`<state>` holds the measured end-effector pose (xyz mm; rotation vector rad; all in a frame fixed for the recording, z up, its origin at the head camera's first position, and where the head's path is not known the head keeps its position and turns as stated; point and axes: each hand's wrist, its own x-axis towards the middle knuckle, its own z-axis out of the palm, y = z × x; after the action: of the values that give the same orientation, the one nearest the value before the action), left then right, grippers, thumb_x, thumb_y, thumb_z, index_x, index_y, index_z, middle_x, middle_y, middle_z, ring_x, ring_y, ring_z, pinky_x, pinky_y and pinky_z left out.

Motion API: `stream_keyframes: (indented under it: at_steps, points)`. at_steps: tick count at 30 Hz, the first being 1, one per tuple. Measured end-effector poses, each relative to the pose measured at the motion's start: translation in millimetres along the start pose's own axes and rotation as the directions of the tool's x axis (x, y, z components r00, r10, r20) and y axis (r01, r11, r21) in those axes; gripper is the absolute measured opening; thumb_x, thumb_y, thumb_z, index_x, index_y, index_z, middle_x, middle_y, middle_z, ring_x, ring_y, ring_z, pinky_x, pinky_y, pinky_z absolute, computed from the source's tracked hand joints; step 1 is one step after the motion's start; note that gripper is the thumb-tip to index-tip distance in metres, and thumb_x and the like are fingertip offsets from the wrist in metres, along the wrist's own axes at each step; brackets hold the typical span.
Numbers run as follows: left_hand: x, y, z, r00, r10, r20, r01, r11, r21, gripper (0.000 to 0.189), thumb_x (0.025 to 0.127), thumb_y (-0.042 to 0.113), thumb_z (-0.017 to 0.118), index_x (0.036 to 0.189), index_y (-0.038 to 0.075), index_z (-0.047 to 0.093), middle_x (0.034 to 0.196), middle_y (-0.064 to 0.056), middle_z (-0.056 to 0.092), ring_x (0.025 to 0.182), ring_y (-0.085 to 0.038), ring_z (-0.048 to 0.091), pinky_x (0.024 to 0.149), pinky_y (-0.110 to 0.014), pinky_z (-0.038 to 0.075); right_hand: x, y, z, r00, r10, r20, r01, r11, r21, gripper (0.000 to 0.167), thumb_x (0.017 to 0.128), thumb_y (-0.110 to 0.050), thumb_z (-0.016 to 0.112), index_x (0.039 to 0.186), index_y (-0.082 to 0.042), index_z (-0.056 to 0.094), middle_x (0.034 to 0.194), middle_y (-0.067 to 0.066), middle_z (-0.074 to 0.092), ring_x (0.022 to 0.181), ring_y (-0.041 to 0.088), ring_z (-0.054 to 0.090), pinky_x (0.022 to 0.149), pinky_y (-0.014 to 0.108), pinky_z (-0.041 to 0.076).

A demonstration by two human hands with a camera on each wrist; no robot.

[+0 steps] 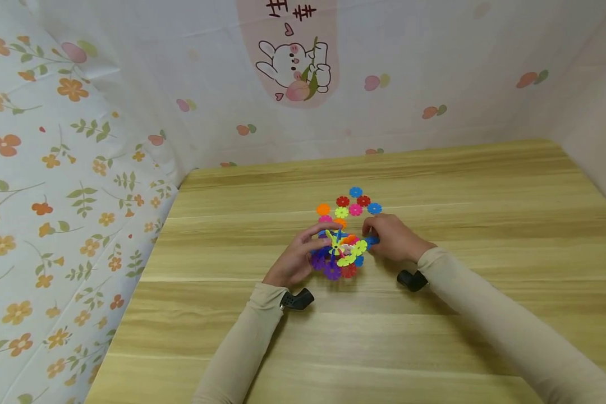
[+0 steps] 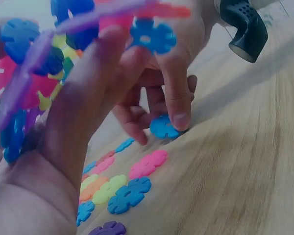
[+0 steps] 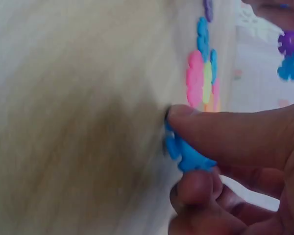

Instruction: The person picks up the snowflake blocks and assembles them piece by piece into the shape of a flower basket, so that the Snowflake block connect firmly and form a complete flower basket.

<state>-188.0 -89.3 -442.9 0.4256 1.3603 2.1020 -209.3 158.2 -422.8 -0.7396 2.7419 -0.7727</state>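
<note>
My left hand (image 1: 299, 255) holds a cluster of interlocked plastic snowflake discs (image 1: 333, 270), purple, blue, yellow-green, red and pink, above the table. Its fingers curl round the cluster's left side, as the left wrist view also shows. To the right of it, my right hand (image 1: 396, 238) pinches a blue snowflake disc (image 3: 188, 152) between thumb and fingers, close to the tabletop. In the left wrist view that blue disc (image 2: 164, 127) sits under the right thumb, tilted a little. The hands are apart, with the cluster partly hiding the discs behind it.
Loose snowflake discs lie flat beyond the hands: blue (image 1: 356, 192), red (image 1: 342, 201), orange (image 1: 323, 209) and pink (image 1: 355, 210) among them. They rest on a wood-grain table (image 1: 434, 348). A printed cloth (image 1: 207, 84) hangs along the back and left.
</note>
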Motion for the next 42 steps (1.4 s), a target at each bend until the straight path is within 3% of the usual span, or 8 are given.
stream_keyframes:
  at_steps: [6, 11, 16, 18, 24, 30, 37, 42]
  points:
    - [-0.1, -1.0, -0.2, 1.000, -0.016, 0.001, 0.016, 0.999, -0.041, 0.031, 0.103, 0.016, 0.048, 0.132, 0.017, 0.057, 0.131, -0.010, 0.053, 0.112, -0.022, 0.063, 0.089, -0.036, 0.057, -7.6, 2, -13, 0.999, -0.009, 0.032, 0.004, 0.985, 0.170, 0.006, 0.089, 0.002, 0.067, 0.089, -0.005, 0.067, 0.076, 0.004, 0.061, 0.069, 0.018, 0.053, 0.063, 0.029, 0.046]
    - [1.9, -0.8, 0.7, 1.000, -0.004, -0.006, 0.004, 1.000, -0.028, 0.030, 0.103, 0.016, 0.048, 0.131, 0.015, 0.058, 0.137, -0.016, 0.047, 0.112, -0.021, 0.062, 0.089, -0.035, 0.056, -14.9, -9, -30, 1.000, 0.024, -0.020, -0.015, 0.924, 0.382, 0.006, 0.095, -0.003, 0.064, 0.100, -0.001, 0.065, 0.079, 0.011, 0.063, 0.059, 0.027, 0.064, 0.051, 0.028, 0.050]
    - [5.0, -0.4, 2.6, 1.000, 0.006, 0.006, -0.005, 1.000, -0.019, 0.038, 0.102, 0.017, 0.048, 0.138, 0.004, 0.050, 0.138, -0.020, 0.045, 0.110, -0.019, 0.061, 0.089, -0.033, 0.056, -17.2, -23, -39, 0.996, 0.016, -0.084, 0.026, 0.879, 0.476, 0.017, 0.095, -0.006, 0.065, 0.110, 0.000, 0.060, 0.079, 0.018, 0.066, 0.060, 0.031, 0.066, 0.050, 0.029, 0.049]
    - [6.2, -0.2, 3.5, 1.000, 0.004, 0.005, -0.004, 1.000, -0.016, 0.041, 0.102, 0.017, 0.048, 0.140, 0.002, 0.047, 0.135, -0.015, 0.050, 0.111, -0.020, 0.061, 0.090, -0.034, 0.055, -17.4, -27, -39, 0.996, 0.011, -0.090, 0.035, 0.873, 0.486, 0.017, 0.095, -0.006, 0.064, 0.110, -0.001, 0.059, 0.077, 0.017, 0.067, 0.060, 0.030, 0.066, 0.050, 0.029, 0.049]
    - [7.6, 0.2, 6.3, 1.000, -0.009, -0.012, 0.009, 1.000, 0.020, 0.034, 0.101, 0.017, 0.049, 0.134, 0.013, 0.056, 0.124, -0.007, 0.057, 0.108, -0.021, 0.061, 0.087, -0.035, 0.056, -18.8, -35, -33, 0.990, 0.004, -0.144, 0.063, 0.890, 0.453, 0.010, 0.096, -0.005, 0.063, 0.104, 0.000, 0.060, 0.071, 0.006, 0.067, 0.056, 0.031, 0.065, 0.050, 0.032, 0.050]
    - [7.6, -2.8, 6.7, 0.999, 0.006, -0.038, -0.004, 0.999, 0.049, 0.048, 0.099, 0.016, 0.052, 0.143, -0.002, 0.043, 0.128, -0.011, 0.054, 0.105, -0.020, 0.062, 0.087, -0.033, 0.057, -20.8, -38, -25, 0.978, 0.013, -0.210, 0.082, 0.896, 0.437, 0.006, 0.094, -0.005, 0.066, 0.095, 0.000, 0.062, 0.072, 0.007, 0.068, 0.054, 0.031, 0.064, 0.051, 0.035, 0.054]
    - [8.9, -6.4, 10.5, 0.999, -0.001, -0.038, 0.003, 0.999, 0.034, 0.048, 0.100, 0.016, 0.058, 0.143, -0.001, 0.046, 0.133, -0.015, 0.055, 0.112, -0.022, 0.063, 0.093, -0.035, 0.055, -22.9, -36, -16, 0.949, -0.002, -0.316, 0.116, 0.933, 0.341, 0.008, 0.089, -0.001, 0.070, 0.086, -0.004, 0.063, 0.074, 0.005, 0.068, 0.059, 0.011, 0.059, 0.052, 0.023, 0.048]
    - [6.5, -3.9, 6.4, 1.000, -0.018, -0.020, 0.018, 1.000, 0.001, 0.048, 0.102, 0.017, 0.055, 0.147, 0.005, 0.044, 0.137, -0.013, 0.051, 0.113, -0.021, 0.063, 0.092, -0.035, 0.055, -22.5, -36, -15, 0.964, 0.027, -0.265, 0.094, 0.896, 0.433, 0.007, 0.093, -0.002, 0.065, 0.095, -0.001, 0.059, 0.070, 0.006, 0.066, 0.050, 0.016, 0.054, 0.048, 0.025, 0.044]
